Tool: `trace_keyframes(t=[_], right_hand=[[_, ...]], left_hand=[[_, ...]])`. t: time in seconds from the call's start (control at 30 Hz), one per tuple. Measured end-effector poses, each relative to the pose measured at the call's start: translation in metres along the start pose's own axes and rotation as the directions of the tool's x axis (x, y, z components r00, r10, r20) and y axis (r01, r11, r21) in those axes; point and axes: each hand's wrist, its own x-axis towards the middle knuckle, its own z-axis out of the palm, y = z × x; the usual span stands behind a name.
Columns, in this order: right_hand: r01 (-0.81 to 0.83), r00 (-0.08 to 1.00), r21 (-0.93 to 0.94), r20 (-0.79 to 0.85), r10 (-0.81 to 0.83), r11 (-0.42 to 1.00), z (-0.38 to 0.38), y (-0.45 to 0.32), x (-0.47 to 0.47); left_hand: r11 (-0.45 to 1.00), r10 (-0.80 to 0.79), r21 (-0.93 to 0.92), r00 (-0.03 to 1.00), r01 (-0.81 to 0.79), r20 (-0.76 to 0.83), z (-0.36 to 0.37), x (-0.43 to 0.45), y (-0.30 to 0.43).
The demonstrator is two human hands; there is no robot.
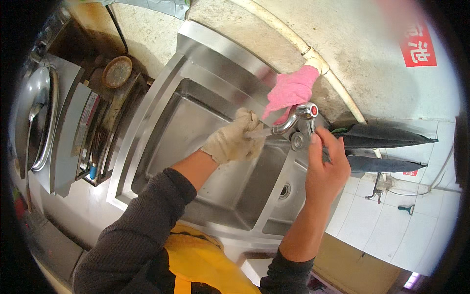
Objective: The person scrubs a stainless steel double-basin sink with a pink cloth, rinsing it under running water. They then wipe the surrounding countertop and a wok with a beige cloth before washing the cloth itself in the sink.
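Observation:
My left hand (pixel 237 137) is covered by a beige cloth mitt or glove, over the large basin of a stainless steel sink (pixel 205 110). A clear stream of water (pixel 260 133) seems to run onto it from the spout of a chrome tap (pixel 288 125). The cloth hides my fingers, so their pose is unclear. My right hand (pixel 328 161) is bare. Its thumb and fingers pinch the tap's lever (pixel 311 126), below a cap with a red mark. Pink cloth (pixel 293 88) is wrapped around the pipe joint behind the tap.
Right of the large basin is a smaller one with a drain (pixel 284 191). Dark narrow objects (pixel 385 137) jut out beyond the tap. At left are a metal wok or bowl (pixel 38 114) with a ladle, and a low rack (pixel 106 136). A pale pipe (pixel 341 88) crosses the wall.

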Motion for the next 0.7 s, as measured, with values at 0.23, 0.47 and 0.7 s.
trace_keyframes(t=[0.23, 0.47, 0.7], right_hand=[[-0.095, 0.995, 0.135, -0.026, 0.099, 0.986, 0.005, -0.035, -0.018], [-0.192, 0.981, 0.315, 0.095, 0.171, 0.929, 0.069, 0.003, -0.084], [-0.822, 0.527, 0.567, 0.725, 0.443, 0.049, 0.119, 0.048, -0.134]], left_hand=[[0.960, -0.139, -0.276, 0.945, 0.054, -0.297, 0.054, -0.022, 0.031], [0.943, -0.174, -0.298, 0.982, 0.144, -0.076, 0.074, -0.073, 0.025], [0.798, -0.023, 0.580, 0.952, -0.167, 0.306, 0.020, -0.101, 0.006]])
